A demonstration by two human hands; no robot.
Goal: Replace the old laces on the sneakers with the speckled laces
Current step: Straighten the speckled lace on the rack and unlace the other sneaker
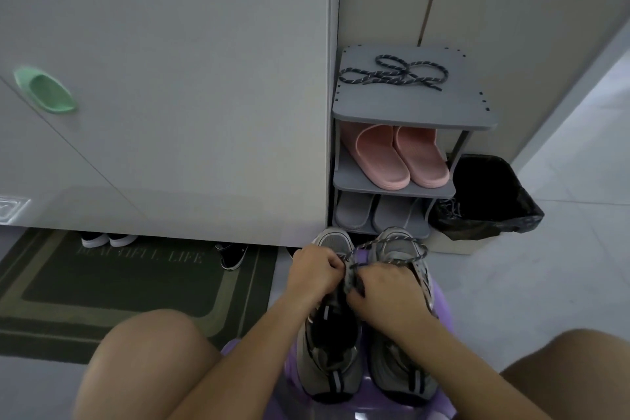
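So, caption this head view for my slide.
Left hand and right hand grip a speckled lace at the sneakers; another lace lies atop the shoe rack.

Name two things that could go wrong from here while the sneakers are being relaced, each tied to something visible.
1. The left sneaker and right sneaker stand on a small stool; a hard tug by the left hand or right hand might tip one off.
2. The lace loops over the right sneaker's toe while both hands work at the left one, so it may snag or tangle.
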